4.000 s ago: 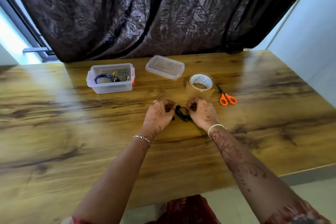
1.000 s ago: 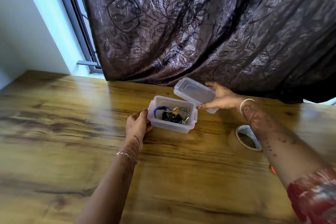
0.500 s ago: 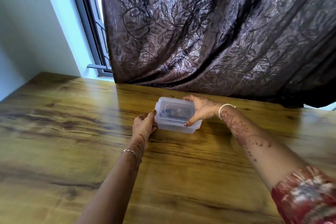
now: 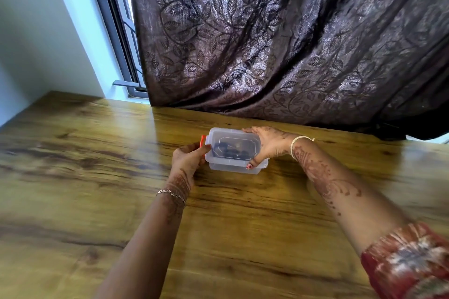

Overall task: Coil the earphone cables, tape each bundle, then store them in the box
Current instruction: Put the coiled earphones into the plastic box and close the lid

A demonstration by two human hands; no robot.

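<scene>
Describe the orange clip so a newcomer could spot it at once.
On the wooden table, before the dark curtain, a clear lidded box sits between the left hand and right hand. The orange clip stands at its left end, its only bright-coloured part.

Clear box (image 4: 233,168) sits on worktop (image 4: 97,177), near the curtain (image 4: 279,43), with lid (image 4: 239,135) on top. Left hand (image 4: 188,160) grips the box's left end, right by the orange clip (image 4: 202,141). Right hand (image 4: 268,144) spans the lid's right end, thumb on near edge, fingers (image 4: 250,130) over far edge. Dark cable bundles (image 4: 233,151) show through the lid, probably blue and black; too blurred to count. Window frame (image 4: 114,31) far left.
</scene>
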